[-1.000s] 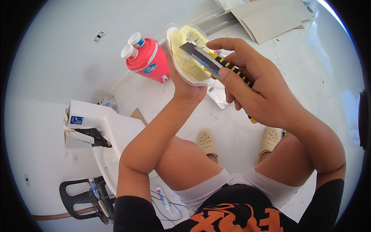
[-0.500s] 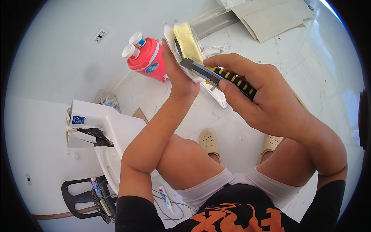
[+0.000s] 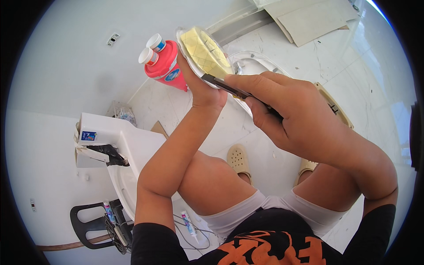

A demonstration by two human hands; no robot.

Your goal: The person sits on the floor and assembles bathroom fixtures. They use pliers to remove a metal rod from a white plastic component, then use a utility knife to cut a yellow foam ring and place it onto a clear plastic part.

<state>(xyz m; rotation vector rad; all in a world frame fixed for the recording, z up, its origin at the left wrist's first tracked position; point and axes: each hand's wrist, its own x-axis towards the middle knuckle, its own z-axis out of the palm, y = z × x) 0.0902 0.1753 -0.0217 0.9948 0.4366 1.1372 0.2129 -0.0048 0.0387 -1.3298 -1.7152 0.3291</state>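
Up in front, my left hand supports a clear plastic pack with a yellow block in it, its face crossed by thin lines. The fingers of that hand are mostly hidden behind the pack. My right hand is closed round a utility knife, thumb and index finger along its body. The knife's dark front end lies at the pack's lower edge, close to my left palm. Whether it touches the plastic I cannot tell.
A pink water jug with two small white tubs stands beyond my left hand. At left is a white fixture; below it are a black plastic frame, a sealant tube and cables. Flat boards lie at far right.
The pack has tilted, showing more of its yellow face. The knife has rolled in my right hand, hiding its yellow-and-black grip, and its front end has shifted slightly down toward the pack's lower edge.
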